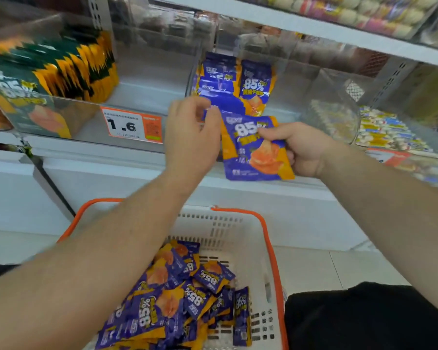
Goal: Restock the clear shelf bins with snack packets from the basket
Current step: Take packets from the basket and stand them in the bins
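My right hand [299, 147] grips a blue-and-orange snack packet [250, 150] marked 85%, holding it upright in front of the shelf edge. My left hand [191, 133] pinches the top left corner of a packet at the front lip of the clear bin [301, 79]; whether it is that same packet I cannot tell. Inside the bin two or three matching packets [256, 82] stand upright near its left side. Below, the white basket with orange rim [271, 248] holds several more of the same packets [177, 294] in a loose heap.
A clear bin at the left holds green-and-yellow packets [61, 66]. An orange price tag reading 1.6 [130, 125] hangs on the shelf front. A bin at the right holds small white-and-blue snacks [384, 132]. An upper shelf [314, 24] overhangs closely.
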### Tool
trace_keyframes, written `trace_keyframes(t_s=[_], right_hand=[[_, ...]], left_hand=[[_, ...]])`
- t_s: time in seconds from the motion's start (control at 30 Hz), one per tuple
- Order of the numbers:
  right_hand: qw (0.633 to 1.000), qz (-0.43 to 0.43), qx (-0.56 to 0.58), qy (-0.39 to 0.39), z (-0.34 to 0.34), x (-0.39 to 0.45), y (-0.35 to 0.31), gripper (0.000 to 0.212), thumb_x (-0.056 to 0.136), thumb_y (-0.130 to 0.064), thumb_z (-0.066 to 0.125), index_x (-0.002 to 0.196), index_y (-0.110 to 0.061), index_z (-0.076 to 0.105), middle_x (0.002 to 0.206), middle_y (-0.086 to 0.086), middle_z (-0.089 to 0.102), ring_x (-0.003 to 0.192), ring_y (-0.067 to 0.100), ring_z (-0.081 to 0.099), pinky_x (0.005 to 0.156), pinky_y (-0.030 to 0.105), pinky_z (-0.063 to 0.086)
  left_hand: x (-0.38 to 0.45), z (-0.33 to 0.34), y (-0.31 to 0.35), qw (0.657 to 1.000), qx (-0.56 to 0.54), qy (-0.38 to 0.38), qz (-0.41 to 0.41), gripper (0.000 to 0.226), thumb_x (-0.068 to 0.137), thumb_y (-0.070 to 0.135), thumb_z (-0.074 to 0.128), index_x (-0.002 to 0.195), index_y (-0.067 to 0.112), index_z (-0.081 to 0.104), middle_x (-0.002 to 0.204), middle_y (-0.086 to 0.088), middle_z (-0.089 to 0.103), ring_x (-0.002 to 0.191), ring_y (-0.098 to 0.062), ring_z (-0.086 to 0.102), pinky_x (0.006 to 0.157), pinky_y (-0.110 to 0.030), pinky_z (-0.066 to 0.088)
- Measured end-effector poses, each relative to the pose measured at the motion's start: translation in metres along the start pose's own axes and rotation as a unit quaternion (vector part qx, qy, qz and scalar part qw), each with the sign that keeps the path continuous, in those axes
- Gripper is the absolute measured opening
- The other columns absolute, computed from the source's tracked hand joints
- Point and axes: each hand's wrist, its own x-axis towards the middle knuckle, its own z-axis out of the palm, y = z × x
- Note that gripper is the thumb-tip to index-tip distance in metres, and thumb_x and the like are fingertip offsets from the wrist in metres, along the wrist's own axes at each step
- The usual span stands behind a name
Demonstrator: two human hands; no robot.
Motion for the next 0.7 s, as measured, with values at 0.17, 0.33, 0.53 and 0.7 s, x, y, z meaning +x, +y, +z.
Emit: trace_keyframes(t_s=[0.17,0.33,0.53,0.7], right_hand=[[0.998,-0.026,0.039,0.032,-0.033,0.01,-0.034,0.044,0.1,-0.021,0.043,0.057,-0.014,0.048,0.032,-0.006,0.027,0.024,0.004,0.021,0.028,0.014,0.01],[0.978,-0.049,0.061,0.193,-0.065,0.058,-0.054,0.031,0.1,-0.023,0.053,0.071,-0.022,0.042,0.04,-0.008,0.036,0.028,0.004,0.026,0.028,0.013,0.016],[0.933,-0.034,-0.119,0.339,-0.078,0.135,-0.052,0.032,0.09,-0.023,0.07,0.074,-0.019,0.043,0.061,0.002,0.044,0.043,0.011,0.036,0.033,0.008,0.025],[0.932,-0.026,-0.135,0.334,-0.071,0.18,-0.053,0.023,0.093,-0.022,0.067,0.104,-0.017,0.048,0.076,0.004,0.047,0.053,0.013,0.039,0.03,0.01,0.031]], left_hand=[[0.054,0.01,0.005,0.973,0.183,0.003,0.137,0.035,0.085,0.032,0.048,0.106,0.009,0.064,0.116,-0.012,0.055,0.106,-0.027,0.052,0.089,-0.038,0.042],[0.077,0.024,-0.011,0.973,0.196,-0.049,0.112,0.033,0.089,0.029,0.049,0.113,0.011,0.064,0.134,-0.004,0.05,0.123,-0.019,0.047,0.1,-0.032,0.039],[0.072,0.026,-0.019,0.97,0.209,-0.012,0.124,0.028,0.088,0.024,0.055,0.113,0.014,0.063,0.129,0.004,0.054,0.117,-0.013,0.051,0.084,-0.033,0.047],[0.07,0.032,-0.021,0.961,0.239,0.021,0.138,0.028,0.088,0.027,0.053,0.112,0.017,0.063,0.125,0.007,0.056,0.113,-0.011,0.052,0.073,-0.027,0.038]])
